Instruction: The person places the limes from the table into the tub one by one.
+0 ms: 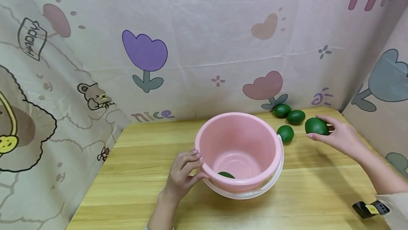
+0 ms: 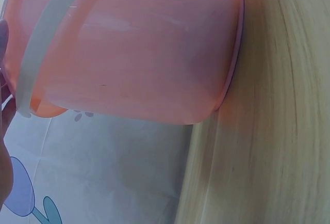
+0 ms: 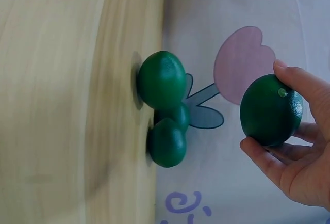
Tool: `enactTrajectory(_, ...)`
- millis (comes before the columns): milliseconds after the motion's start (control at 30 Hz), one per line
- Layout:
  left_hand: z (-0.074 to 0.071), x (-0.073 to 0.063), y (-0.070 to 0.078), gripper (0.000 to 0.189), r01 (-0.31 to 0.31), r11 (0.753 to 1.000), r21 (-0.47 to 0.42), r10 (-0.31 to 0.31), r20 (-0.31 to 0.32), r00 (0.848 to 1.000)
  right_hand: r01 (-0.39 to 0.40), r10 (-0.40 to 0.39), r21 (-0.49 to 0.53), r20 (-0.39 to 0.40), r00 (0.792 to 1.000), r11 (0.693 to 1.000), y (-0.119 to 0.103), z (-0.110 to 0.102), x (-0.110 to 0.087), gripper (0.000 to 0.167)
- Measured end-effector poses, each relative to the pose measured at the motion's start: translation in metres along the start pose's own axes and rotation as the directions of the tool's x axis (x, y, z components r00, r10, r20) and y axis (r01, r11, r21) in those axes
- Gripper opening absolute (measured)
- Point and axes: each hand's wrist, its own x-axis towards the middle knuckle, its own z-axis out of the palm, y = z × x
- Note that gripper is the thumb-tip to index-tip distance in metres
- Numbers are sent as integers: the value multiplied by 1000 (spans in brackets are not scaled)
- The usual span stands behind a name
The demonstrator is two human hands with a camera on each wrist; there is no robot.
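Note:
A pink plastic bucket [image 1: 237,182] with a white handle [image 1: 275,184] stands on the table, its handle lowered toward the near side. At its left edge my left hand [image 1: 181,173] grips the rim with fingers and thumb; in the left wrist view only part of this hand shows. Inside, a bit of one green fruit [image 1: 226,175] shows behind the near rim. My right hand [image 1: 342,136] holds a smooth dark green lime [image 3: 271,110] between thumb and fingers, above the table and right of the bucket. Several other limes [image 1: 285,134] lie beyond the bucket's right side.
The wooden table [image 1: 137,173] meets a hanging printed cloth [image 1: 204,46] at its back. More cloth hangs at the left and right sides. A strap with a black buckle [image 1: 371,209] is on the right sleeve.

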Motion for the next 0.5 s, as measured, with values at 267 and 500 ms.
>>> enactTrajectory(267,-1,2,1,40,-5,1000,-4,5,-1,1000,25,-25,-9,9,1000,1000,-16,-5,1,74)
enactTrajectory(500,-1,2,1,40,-4,1000,-2,4,5,1000,63,-63,-16,17,998,998,-28,-7,1,74)
